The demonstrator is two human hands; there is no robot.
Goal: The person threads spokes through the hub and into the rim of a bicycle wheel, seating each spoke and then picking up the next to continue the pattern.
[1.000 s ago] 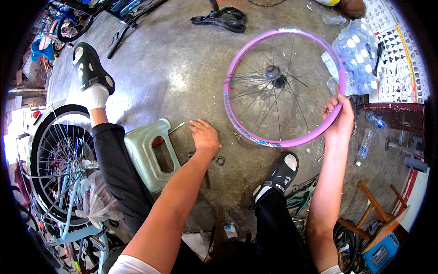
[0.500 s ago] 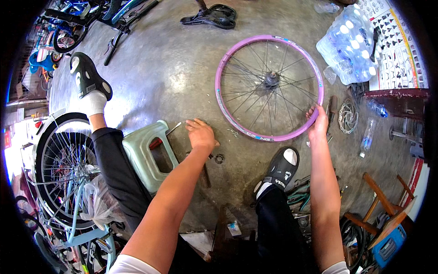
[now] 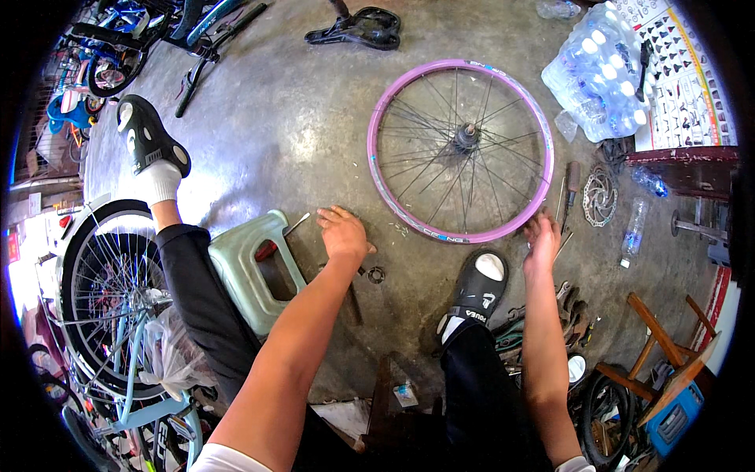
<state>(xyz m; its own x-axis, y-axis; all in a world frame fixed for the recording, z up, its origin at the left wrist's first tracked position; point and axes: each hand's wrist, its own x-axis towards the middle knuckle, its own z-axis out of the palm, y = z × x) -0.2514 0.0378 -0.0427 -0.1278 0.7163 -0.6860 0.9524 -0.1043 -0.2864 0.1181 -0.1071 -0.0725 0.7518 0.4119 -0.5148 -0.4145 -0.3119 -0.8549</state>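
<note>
A purple bicycle wheel rim (image 3: 378, 169) with black spokes and a dark hub (image 3: 465, 138) lies flat on the floor in front of me, without a tyre. Just outside its near right edge is my right hand (image 3: 541, 245), open, with fingers loosely bent and nothing seen in them. My left hand (image 3: 344, 234) is held out over the floor left of the wheel, fingers stretched forward. A pale green plastic stool (image 3: 240, 263) stands left of that hand. A small dark ring-shaped part (image 3: 377, 274) lies by its wrist.
Right of the wheel lie a screwdriver (image 3: 572, 185), a brake disc (image 3: 600, 197) and a plastic bottle (image 3: 635, 234). Wrapped water bottles (image 3: 602, 75) stand far right. A black saddle (image 3: 366, 30) is at the far side. A light blue bicycle (image 3: 134, 354) stands left.
My right hand has let go of the rim and drawn slightly back toward me. The wheel stays flat on the floor. My left hand has barely moved.
</note>
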